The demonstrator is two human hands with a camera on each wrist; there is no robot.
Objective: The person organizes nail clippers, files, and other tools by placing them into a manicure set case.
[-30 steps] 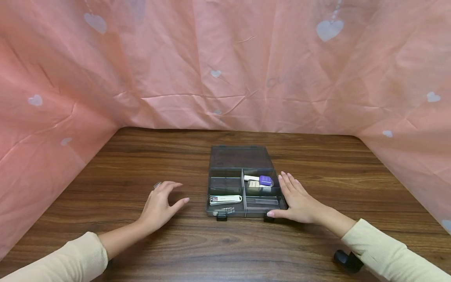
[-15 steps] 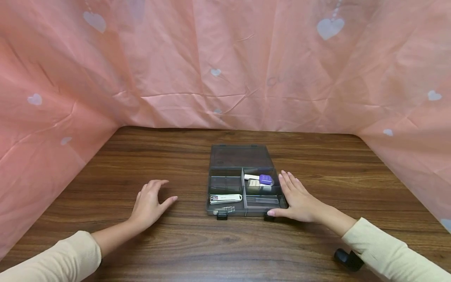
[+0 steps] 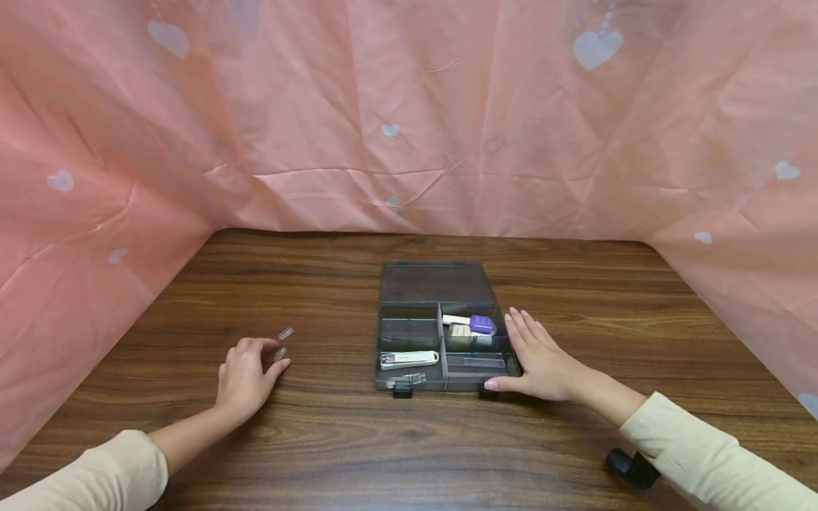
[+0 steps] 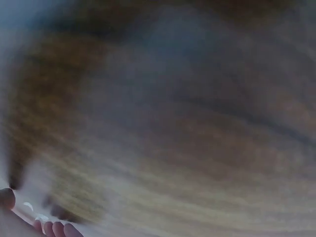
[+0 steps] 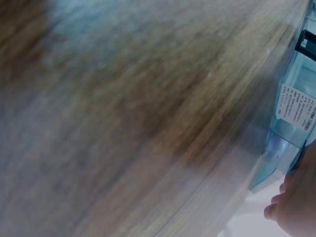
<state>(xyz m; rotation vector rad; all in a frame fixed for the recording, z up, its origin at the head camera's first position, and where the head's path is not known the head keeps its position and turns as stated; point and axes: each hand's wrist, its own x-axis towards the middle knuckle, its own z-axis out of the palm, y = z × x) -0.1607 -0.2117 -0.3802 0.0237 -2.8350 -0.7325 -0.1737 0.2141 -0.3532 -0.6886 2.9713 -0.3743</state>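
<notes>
My left hand (image 3: pixel 246 376) is low over the table, thumb and fingers parted around a small clear curved piece (image 3: pixel 280 353) that looks like a false nail tip. A second clear piece (image 3: pixel 285 333) lies just beyond the fingertips. Both show as pale slivers (image 4: pixel 28 206) in the left wrist view. My right hand (image 3: pixel 540 358) rests with straight fingers along the right side of an open grey see-through box (image 3: pixel 443 387), its thumb at the front latch. Inside are a nail clipper (image 3: pixel 409 360), a purple bottle with a white cap (image 3: pixel 482 324) and a beige bottle (image 3: pixel 460 334).
The box's lid (image 3: pixel 437 282) lies folded back behind it. More small clear pieces (image 3: pixel 407 380) sit at its front left. A black object (image 3: pixel 629 468) is by the right sleeve. Pink heart-patterned cloth (image 3: pixel 409 142) hangs around the wooden table (image 3: pixel 358 447).
My left hand has moved left and back towards the body, away from the box, uncovering the clear pieces on the table. The right hand stays at the box.
</notes>
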